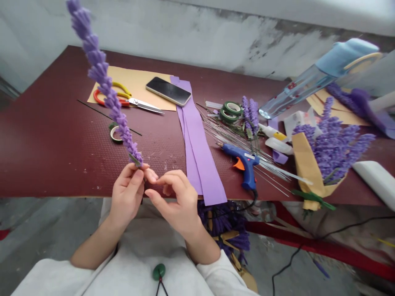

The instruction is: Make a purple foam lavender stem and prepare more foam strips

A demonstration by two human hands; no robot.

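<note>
My left hand pinches the bottom of a long artificial lavender stem, made of purple paper-like tufts. The stem rises up and to the left, and a small green leaf shows at its base. My right hand is close beside it, its index fingertip meeting the left fingers. A gap shows between the right thumb and index finger, with nothing visible in it. Behind the flower lie scissors with red and yellow handles and a roll of green floral tape.
Purple crepe strips hang over the table's front edge, a phone on their far end. To the right are a blue glue gun, wire stems, tape rolls, a tilted bottle and a wrapped lavender bouquet.
</note>
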